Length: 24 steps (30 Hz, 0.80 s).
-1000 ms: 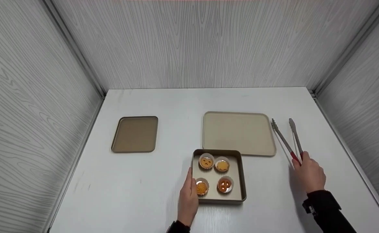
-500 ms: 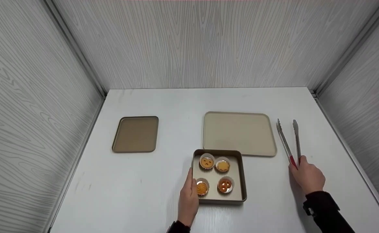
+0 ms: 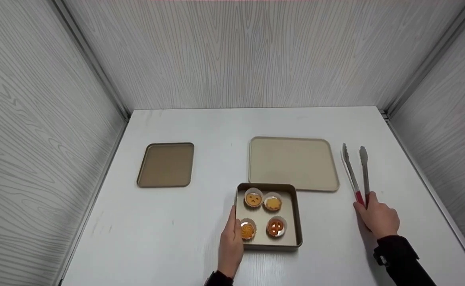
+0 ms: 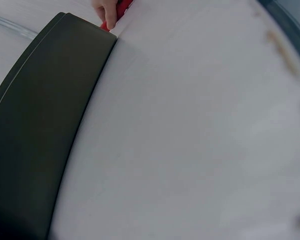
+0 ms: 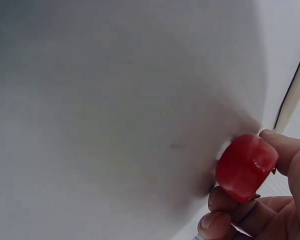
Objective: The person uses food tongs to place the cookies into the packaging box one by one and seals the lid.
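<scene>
In the head view, a deep square baking pan (image 3: 270, 234) with several small tarts in paper cups, among them a round tart with a cross pattern (image 3: 275, 227), sits at the front. My left hand (image 3: 230, 244) holds its left wall, fingers along the outside and thumb over the rim. The left wrist view shows the pan's dark outer side (image 4: 54, 100), with that hand hidden. To the right, my right hand (image 3: 378, 216) grips red-handled metal tongs (image 3: 348, 169) with both arms spread, tips pointing away. Their red handle end (image 5: 246, 167) lies between thumb and fingers in the right wrist view.
A flat beige rectangular tray (image 3: 294, 163) lies behind the pan, just left of the tongs. A smaller brown square tray (image 3: 165, 165) lies at the left of the white table (image 3: 169, 234). Grey wood-grain panels (image 3: 232, 51) enclose the back and sides.
The tongs have swung to the right, away from the beige tray, and their arms stand a little closer together. My left hand and the pan have stayed in place.
</scene>
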Tool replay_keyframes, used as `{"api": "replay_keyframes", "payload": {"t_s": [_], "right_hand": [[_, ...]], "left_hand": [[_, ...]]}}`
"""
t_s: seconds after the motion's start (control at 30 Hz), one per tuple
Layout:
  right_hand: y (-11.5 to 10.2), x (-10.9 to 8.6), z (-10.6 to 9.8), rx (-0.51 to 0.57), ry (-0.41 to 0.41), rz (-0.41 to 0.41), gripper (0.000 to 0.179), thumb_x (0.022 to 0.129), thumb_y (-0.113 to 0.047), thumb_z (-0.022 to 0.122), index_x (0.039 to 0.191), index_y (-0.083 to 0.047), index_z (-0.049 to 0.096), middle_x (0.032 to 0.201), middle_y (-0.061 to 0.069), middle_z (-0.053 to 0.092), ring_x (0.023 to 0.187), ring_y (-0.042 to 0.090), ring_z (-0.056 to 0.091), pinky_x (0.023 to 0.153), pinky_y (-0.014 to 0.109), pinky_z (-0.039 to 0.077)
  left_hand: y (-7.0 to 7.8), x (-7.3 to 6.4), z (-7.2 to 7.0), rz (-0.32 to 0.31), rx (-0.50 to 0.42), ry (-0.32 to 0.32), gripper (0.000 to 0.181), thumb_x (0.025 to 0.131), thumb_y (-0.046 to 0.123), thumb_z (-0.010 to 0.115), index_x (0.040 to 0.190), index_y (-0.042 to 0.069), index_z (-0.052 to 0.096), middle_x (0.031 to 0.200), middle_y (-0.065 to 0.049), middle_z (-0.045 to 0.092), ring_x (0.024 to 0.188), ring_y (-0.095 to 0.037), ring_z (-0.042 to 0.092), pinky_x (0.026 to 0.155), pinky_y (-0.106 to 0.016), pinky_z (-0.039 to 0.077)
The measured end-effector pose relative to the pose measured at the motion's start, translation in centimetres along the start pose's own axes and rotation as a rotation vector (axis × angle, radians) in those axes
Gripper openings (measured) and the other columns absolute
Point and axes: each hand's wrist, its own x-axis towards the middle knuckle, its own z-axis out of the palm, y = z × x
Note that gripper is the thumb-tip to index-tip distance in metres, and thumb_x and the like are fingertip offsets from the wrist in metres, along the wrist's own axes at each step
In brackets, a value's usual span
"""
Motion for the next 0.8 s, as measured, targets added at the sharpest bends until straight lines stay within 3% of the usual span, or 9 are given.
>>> {"api": "replay_keyframes", "payload": {"t_s": [0.2,0.4,0.5,0.63,0.8], "right_hand": [[-0.1,-0.1,-0.1,-0.014,0.026,-0.026,0.048,0.098,-0.036,0.067,0.101,0.007,0.045,0.054,0.01,0.05,0.045,0.026,0.049,0.042,0.038,0.035],[-0.2,-0.2,-0.3,-0.012,0.036,-0.043,0.051,0.097,-0.04,0.069,0.096,0.005,0.046,0.053,0.009,0.049,0.044,0.024,0.049,0.042,0.037,0.036],[-0.2,-0.1,-0.5,-0.026,-0.001,-0.031,0.059,0.098,-0.043,0.066,0.107,0.012,0.048,0.055,0.011,0.052,0.046,0.027,0.052,0.046,0.042,0.04],[-0.2,0.0,-0.8,-0.04,-0.075,-0.004,0.084,0.099,-0.052,0.061,0.131,0.023,0.04,0.061,0.017,0.058,0.054,0.031,0.058,0.06,0.056,0.046],[-0.2,0.1,-1.1,-0.046,-0.13,0.039,0.101,0.097,-0.064,0.056,0.142,0.024,0.031,0.068,0.023,0.062,0.062,0.036,0.062,0.071,0.062,0.045]], "left_hand": [[0.0,0.0,0.0,-0.022,-0.007,-0.007,0.052,0.112,0.015,0.036,0.162,0.003,0.026,0.166,-0.009,0.03,0.151,-0.019,0.03,0.122,-0.044,0.027],[0.0,0.0,0.0,-0.03,-0.012,-0.012,0.051,0.113,0.016,0.035,0.161,0.002,0.026,0.166,-0.01,0.031,0.151,-0.023,0.031,0.122,-0.046,0.028],[0.0,0.0,0.0,-0.036,-0.009,-0.012,0.051,0.113,0.017,0.035,0.161,0.002,0.026,0.166,-0.01,0.03,0.151,-0.022,0.03,0.122,-0.046,0.027],[0.0,0.0,0.0,-0.038,-0.015,-0.005,0.052,0.113,0.017,0.036,0.161,0.003,0.026,0.166,-0.009,0.03,0.151,-0.021,0.03,0.122,-0.044,0.027],[-0.1,0.0,0.0,-0.026,-0.019,0.003,0.052,0.112,0.016,0.037,0.161,0.002,0.027,0.165,-0.011,0.032,0.15,-0.024,0.032,0.121,-0.046,0.029]]}}
